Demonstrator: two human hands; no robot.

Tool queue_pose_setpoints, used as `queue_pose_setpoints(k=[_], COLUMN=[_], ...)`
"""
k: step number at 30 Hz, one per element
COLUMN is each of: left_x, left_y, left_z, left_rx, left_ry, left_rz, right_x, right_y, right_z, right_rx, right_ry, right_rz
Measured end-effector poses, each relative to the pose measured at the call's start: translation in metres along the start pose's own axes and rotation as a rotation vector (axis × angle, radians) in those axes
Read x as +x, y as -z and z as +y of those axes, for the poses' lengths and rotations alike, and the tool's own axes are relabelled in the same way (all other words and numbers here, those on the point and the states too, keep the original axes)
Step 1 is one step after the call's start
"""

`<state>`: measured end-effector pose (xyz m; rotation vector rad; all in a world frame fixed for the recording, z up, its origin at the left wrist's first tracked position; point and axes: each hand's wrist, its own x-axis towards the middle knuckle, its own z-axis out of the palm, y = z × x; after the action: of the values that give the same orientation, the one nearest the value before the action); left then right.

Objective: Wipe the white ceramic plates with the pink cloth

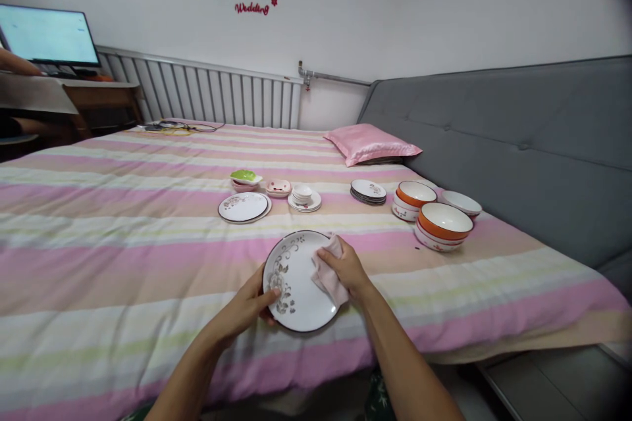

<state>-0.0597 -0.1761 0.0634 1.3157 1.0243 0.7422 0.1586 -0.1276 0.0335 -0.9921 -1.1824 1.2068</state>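
Left hand (253, 302) grips a plate (303, 296) (flower-patterned) while right hand (348, 268) clutches a cloth (330, 281) against it

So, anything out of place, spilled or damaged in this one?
Two oddities: dishes set out on a bed, an unusual surface for them, and a dark speck there beside the nearest orange bowl, too small to identify. No spill shows, and the held plate has no visible damage.

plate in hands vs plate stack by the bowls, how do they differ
The plate is gripped in the left hand, while the stack rests on the bed. The right hand holds a cloth against the plate; no hand touches the stack. The plate looks larger in view than the stack. Both show a white face, dark rim and floral pattern.
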Motion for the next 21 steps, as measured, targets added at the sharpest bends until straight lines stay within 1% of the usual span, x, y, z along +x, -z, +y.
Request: queue_pose_setpoints(k=[3, 6, 13, 21], left_x=[0.0, 0.002, 0.013, 0.02], left_y=[0.002, 0.001, -0.001, 0.003], left_z=[-0.001, -0.004, -0.014, -0.023], left_rx=[0.029, 0.021, 0.037, 0.153], left_ry=[0.022, 0.008, -0.107, -0.193], left_rz=[0.002, 0.038, 0.185, 0.235], right_x=[0.0, 0.001, 0.001, -0.005], right_y=[0.0, 0.0, -0.003, -0.006], right_z=[0.002, 0.005, 0.011, 0.002], right_rx=[-0.033, -0.082, -0.24, -0.35], right_ry=[0.006, 0.037, 0.098, 0.131], right_rz=[-0.039, -0.05, -0.057, -0.106])
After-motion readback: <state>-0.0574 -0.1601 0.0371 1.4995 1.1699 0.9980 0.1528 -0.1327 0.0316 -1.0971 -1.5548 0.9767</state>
